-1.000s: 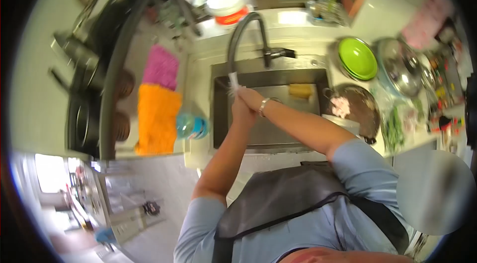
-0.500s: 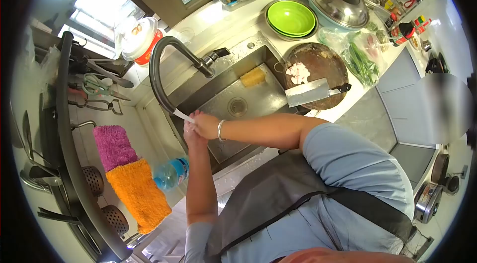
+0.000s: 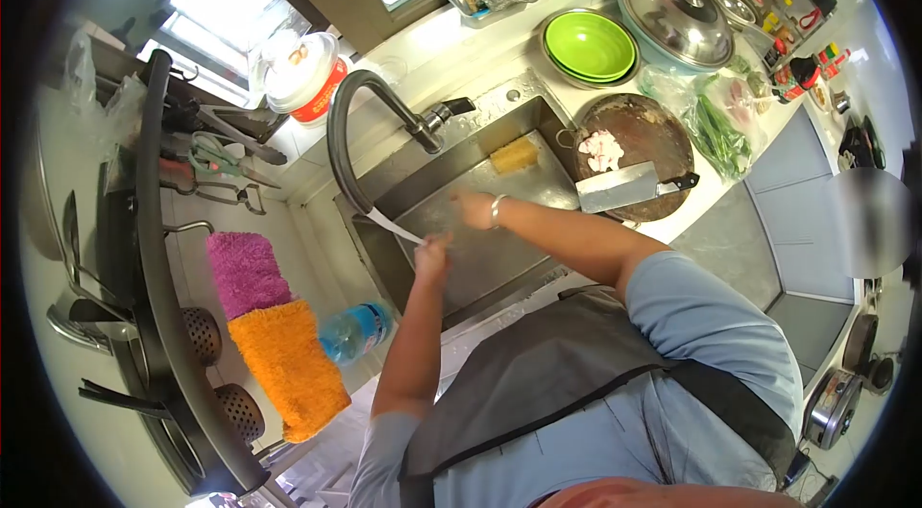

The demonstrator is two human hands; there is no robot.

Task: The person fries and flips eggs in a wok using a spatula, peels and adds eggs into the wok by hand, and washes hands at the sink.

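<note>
Water streams from the dark curved faucet over the metal sink. My left hand is at the lower end of that stream, above the sink's near left part. To its right, my right hand, with a silver bangle on the wrist, is over the basin and apart from the left one. Motion blurs the fingers of both hands, and I see no object in either. A yellow sponge lies in the sink's far part.
Right of the sink, a round chopping board bears pale meat pieces and a cleaver. Behind are green bowls and a lidded pot. A plastic bottle and hanging cloths are at left.
My hands, together under the stream before, have come apart. The right one has moved up and right over the basin; the left one remains by the water. The whole view has shifted slightly.
</note>
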